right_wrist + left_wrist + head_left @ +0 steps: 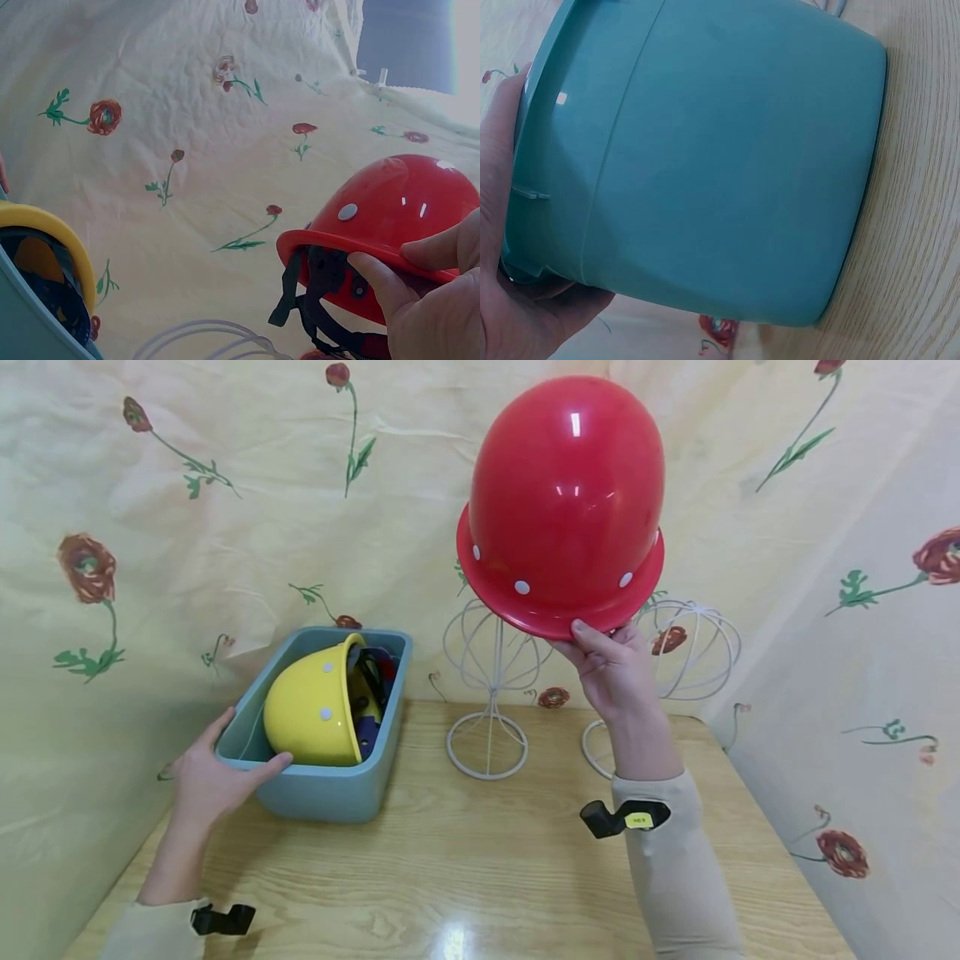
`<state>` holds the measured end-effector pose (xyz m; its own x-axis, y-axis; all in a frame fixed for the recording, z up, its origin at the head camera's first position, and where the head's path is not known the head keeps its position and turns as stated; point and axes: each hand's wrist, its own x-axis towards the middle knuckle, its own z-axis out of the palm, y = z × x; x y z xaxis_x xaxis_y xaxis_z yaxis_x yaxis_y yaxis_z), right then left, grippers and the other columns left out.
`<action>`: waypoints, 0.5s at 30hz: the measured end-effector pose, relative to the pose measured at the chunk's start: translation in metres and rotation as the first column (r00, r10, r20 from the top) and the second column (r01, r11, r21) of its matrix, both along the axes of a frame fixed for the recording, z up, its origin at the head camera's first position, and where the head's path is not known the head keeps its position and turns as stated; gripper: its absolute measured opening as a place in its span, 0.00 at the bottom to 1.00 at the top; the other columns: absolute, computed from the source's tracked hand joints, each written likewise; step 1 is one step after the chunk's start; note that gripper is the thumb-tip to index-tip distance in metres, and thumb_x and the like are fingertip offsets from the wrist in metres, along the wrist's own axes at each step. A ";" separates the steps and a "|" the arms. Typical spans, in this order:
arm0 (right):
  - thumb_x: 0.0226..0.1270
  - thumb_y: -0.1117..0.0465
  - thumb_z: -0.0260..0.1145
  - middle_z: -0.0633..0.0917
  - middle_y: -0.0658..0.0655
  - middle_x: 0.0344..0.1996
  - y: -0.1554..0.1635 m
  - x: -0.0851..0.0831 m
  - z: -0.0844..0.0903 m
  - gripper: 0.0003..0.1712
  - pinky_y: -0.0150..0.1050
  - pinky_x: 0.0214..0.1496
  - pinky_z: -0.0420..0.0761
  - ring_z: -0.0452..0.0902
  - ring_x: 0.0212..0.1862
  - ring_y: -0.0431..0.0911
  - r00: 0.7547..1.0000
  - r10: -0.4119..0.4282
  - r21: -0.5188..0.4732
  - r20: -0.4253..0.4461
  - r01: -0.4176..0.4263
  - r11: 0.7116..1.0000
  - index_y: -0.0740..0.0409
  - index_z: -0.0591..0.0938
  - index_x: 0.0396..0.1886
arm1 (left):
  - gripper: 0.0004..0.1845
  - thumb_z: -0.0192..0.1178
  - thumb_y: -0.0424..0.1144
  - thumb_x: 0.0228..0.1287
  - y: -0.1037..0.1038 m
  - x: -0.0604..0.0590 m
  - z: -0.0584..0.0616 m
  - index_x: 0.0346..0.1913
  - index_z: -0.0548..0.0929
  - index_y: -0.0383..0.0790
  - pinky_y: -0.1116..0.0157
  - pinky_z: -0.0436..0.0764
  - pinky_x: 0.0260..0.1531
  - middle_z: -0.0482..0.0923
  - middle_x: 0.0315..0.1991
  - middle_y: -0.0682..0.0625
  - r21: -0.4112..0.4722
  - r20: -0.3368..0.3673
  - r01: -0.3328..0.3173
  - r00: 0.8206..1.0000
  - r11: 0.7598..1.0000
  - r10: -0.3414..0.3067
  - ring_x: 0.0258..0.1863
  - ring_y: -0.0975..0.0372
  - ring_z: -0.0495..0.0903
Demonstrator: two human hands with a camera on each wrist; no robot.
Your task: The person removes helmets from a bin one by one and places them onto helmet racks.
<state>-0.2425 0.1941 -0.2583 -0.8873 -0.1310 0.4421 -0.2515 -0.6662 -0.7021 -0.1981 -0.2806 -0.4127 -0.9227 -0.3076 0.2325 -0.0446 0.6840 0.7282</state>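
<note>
My right hand (618, 672) pinches the brim of a red hard hat (567, 493), thumb on the outside, and holds it raised in front of the back wall. In the right wrist view, black straps (319, 319) hang under that hat's brim. At the left, my left hand (213, 781) grips the near left corner of a blue-green plastic bin (322, 793), with its fingers around the rim in the left wrist view. A yellow hard hat (311, 706) lies on its side in the bin, its open side facing right with dark straps and blue lining showing.
Behind the red hat stands a white wire stand (491, 693) with a round cage top. A second wire stand (701, 652) is to its right, partly hidden by my right arm. Both are on the wooden table (465, 852), against flower-patterned cloth (247, 552).
</note>
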 end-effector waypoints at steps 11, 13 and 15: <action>0.75 0.76 0.57 0.82 0.59 0.64 0.027 -0.001 -0.003 0.28 0.44 0.54 0.87 0.87 0.58 0.54 0.999 -0.009 -0.030 -0.049 0.008 1.000 0.61 0.71 0.72 | 0.62 0.79 0.60 0.48 0.001 -0.001 0.000 0.83 0.56 0.43 0.28 0.67 0.60 0.62 0.76 0.26 -0.004 -0.003 0.000 1.000 1.000 -0.001 0.70 0.32 0.66; 0.74 0.76 0.56 0.82 0.59 0.63 0.033 -0.001 -0.004 0.28 0.45 0.55 0.86 0.87 0.58 0.55 0.999 -0.005 -0.044 -0.048 0.003 0.999 0.62 0.72 0.72 | 0.62 0.79 0.60 0.48 0.001 0.000 0.000 0.83 0.57 0.43 0.28 0.67 0.60 0.62 0.76 0.26 -0.002 -0.003 0.000 1.000 1.000 0.000 0.70 0.32 0.66; 0.74 0.77 0.55 0.83 0.60 0.63 0.038 -0.001 -0.004 0.28 0.45 0.55 0.86 0.87 0.58 0.55 0.999 0.000 -0.065 -0.045 -0.003 0.998 0.63 0.72 0.72 | 0.62 0.79 0.60 0.48 0.001 0.000 0.001 0.83 0.56 0.43 0.27 0.68 0.60 0.61 0.76 0.27 0.001 -0.002 0.001 1.000 1.000 -0.001 0.70 0.32 0.66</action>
<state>-0.2436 0.2322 -0.2620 -0.8660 -0.1025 0.4894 -0.2806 -0.7105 -0.6453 -0.1984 -0.2792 -0.4119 -0.9224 -0.3069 0.2344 -0.0420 0.6831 0.7291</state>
